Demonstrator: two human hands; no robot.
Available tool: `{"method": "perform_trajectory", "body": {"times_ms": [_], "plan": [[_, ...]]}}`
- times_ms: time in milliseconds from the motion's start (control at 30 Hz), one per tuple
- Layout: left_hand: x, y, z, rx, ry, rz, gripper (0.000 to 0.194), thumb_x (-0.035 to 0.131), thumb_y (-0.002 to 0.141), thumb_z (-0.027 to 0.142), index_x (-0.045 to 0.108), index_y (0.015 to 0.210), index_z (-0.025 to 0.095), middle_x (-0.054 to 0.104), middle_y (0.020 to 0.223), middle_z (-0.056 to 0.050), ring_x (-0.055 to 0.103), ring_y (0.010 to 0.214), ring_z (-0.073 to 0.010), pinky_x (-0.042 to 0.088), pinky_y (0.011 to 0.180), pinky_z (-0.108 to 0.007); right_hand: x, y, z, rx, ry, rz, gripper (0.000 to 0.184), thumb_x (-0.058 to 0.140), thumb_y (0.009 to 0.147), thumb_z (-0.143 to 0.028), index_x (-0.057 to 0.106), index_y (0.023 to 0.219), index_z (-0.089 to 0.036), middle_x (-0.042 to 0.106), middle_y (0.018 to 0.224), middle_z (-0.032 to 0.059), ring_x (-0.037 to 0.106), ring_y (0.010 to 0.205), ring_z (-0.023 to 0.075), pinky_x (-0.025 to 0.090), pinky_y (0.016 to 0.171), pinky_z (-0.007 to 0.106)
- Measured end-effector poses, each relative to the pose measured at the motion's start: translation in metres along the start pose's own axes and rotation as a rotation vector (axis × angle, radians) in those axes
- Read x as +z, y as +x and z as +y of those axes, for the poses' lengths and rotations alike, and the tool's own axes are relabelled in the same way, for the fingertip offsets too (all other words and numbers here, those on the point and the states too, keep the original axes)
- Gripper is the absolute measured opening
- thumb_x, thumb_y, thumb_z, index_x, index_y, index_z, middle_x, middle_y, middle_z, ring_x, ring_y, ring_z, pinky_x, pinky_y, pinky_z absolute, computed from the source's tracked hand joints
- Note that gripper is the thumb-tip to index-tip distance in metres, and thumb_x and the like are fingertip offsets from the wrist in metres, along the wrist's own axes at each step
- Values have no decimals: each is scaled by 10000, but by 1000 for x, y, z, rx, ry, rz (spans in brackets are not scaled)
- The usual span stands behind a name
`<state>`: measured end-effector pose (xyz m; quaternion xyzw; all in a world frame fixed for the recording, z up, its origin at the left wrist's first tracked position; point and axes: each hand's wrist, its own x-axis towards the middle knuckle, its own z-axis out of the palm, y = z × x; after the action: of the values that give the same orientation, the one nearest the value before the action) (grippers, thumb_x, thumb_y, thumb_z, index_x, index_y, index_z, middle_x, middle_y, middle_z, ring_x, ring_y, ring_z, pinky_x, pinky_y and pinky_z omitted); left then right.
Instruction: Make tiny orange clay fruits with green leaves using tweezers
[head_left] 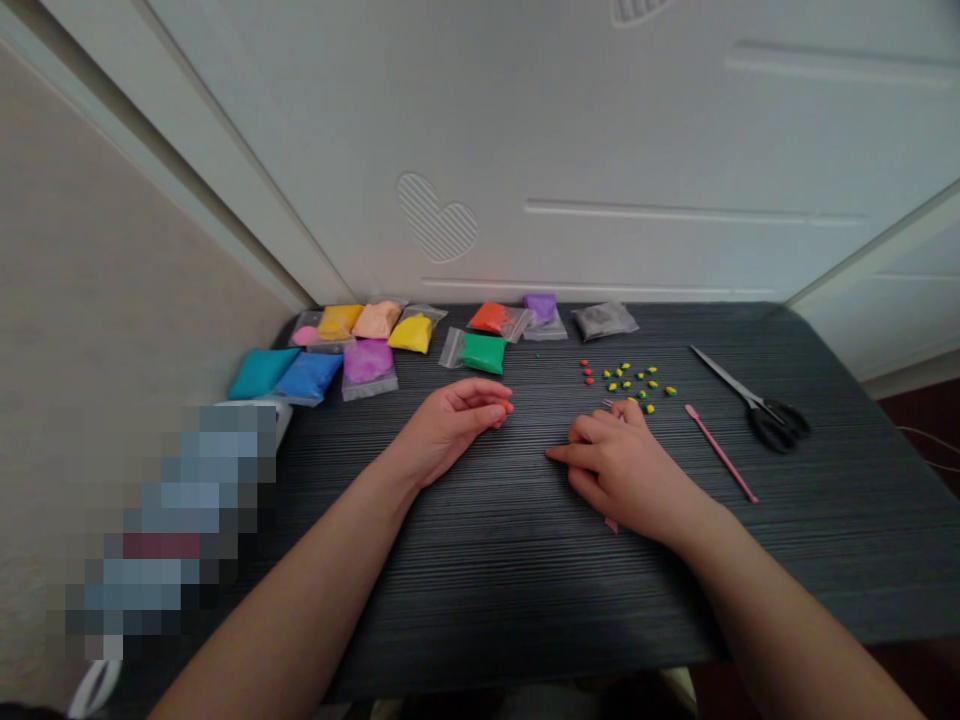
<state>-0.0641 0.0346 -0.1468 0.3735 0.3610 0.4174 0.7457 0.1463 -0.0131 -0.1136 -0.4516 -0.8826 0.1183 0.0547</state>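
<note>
My left hand [454, 428] hovers over the table's middle, thumb and fingers brought together; a trace of orange-red shows at the fingertips, too small to name. My right hand [619, 460] rests low on the table, its index finger stretched out with the tip on the dark surface. Beneath that palm a pink tool [612, 525] pokes out, mostly covered. Just beyond the right hand lie several small yellow-and-green clay pieces [627, 385] and three small red pieces [587, 372]. A tiny green bit [537, 356] sits apart from them.
Bagged clay lines the back: green [482, 352], orange [491, 318], purple [540, 310], grey [604, 320], yellow [412, 334], blue [309, 377] and more. At right lie a pink modelling tool [721, 455] and black-handled scissors [772, 420]. A white panel [600, 130] rises behind.
</note>
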Motion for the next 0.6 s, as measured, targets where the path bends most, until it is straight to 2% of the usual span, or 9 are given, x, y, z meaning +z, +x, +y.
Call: {"method": "perform_trajectory", "body": {"times_ms": [233,433,600], "plan": [[0,0,0,-2,-9,-5,206,666,639,93,651,833,160,649,769,-3,580,735,-81,410,726,-201,-1,0,0,3,3,-7,229,440,817,-238,640,921,-281,543,774,11,461,768,142,190,815,370],[-1,0,0,-9,-6,-6,199,660,646,93,648,834,157,649,770,-8,579,730,-84,412,722,-207,-1,0,-1,2,6,-10,253,433,820,-225,623,981,-272,557,776,22,474,768,146,186,813,373],[0,0,0,-1,-10,-1,201,671,634,99,653,826,156,648,761,-6,577,714,-81,411,719,-211,-2,-1,0,5,8,-14,235,440,818,-231,639,933,-276,558,774,19,472,771,148,191,806,368]]}}
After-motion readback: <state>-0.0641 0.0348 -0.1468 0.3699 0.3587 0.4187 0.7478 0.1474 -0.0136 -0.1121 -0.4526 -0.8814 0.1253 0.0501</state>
